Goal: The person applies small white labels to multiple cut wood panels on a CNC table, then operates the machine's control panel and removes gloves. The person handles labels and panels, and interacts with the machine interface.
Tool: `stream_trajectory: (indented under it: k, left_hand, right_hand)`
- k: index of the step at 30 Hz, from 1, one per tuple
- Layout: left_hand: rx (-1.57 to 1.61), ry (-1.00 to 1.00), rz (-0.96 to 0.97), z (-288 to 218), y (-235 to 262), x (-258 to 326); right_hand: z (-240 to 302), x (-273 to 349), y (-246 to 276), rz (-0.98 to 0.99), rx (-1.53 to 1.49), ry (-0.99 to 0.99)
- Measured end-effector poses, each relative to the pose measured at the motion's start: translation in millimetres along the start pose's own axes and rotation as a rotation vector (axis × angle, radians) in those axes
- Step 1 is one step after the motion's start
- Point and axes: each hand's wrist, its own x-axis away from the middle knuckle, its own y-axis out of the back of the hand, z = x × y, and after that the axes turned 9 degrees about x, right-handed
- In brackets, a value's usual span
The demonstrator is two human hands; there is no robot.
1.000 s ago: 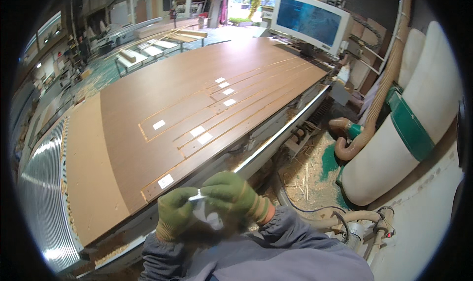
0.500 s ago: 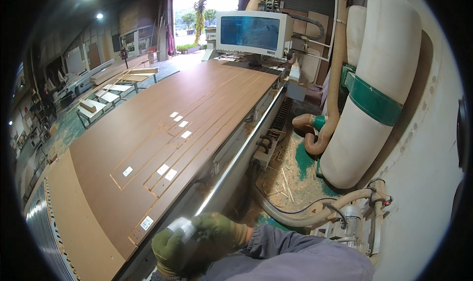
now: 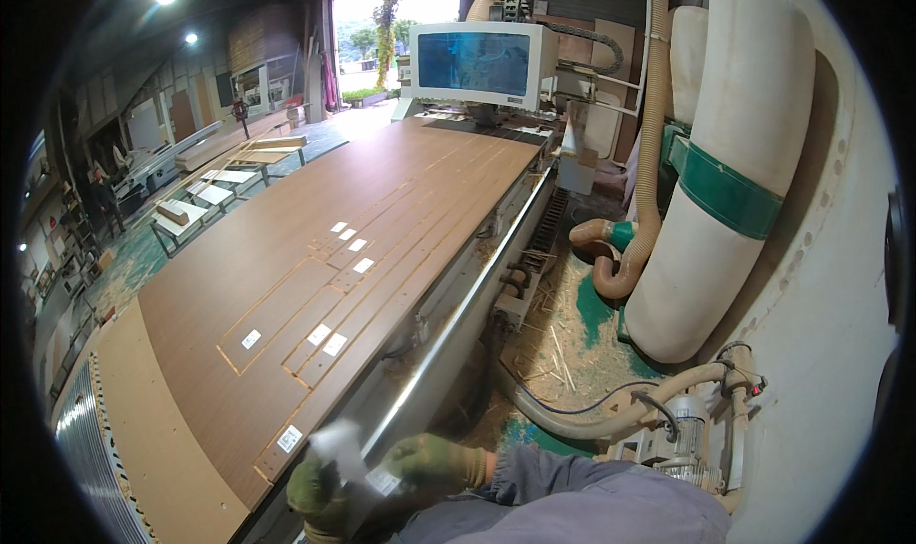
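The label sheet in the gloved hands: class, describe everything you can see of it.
The label sheet is a thin, pale, glossy strip, blurred in this view, so its print cannot be made out. It stands roughly upright at the picture's lower edge, before the near corner of the brown board. The left hand in a green glove grips its lower part; the right hand, also gloved, pinches a small white label at its lower right.

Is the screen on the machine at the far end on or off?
On: the screen glows blue with lighter patches, brighter than its pale housing.
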Motion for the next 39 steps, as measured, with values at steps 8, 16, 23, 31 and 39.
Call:
stream_trajectory:
  k: [8, 16, 23, 31, 39]
  left_hand:
    - [0.424, 0.702, -0.465, 89, 80, 98]
    - [0.360, 0.734, -0.416, 53, 143, 117]
    - [0.437, 0.709, -0.379, 28, 160, 108]
    - [0.278, 0.698, -0.417, 41, 150, 109]
    - [0.199, 0.677, -0.437, 49, 146, 112]
  right_hand:
    - [-35, 19, 22, -0.094, 0.032, 0.011]
    - [-29, 19, 11, -0.102, 0.097, -0.093]
    - [-24, 21, -2, -0.111, 0.052, -0.166]
    - [-23, 28, 0, -0.126, -0.020, -0.191]
    - [-49, 28, 15, -0.097, -0.089, -0.203]
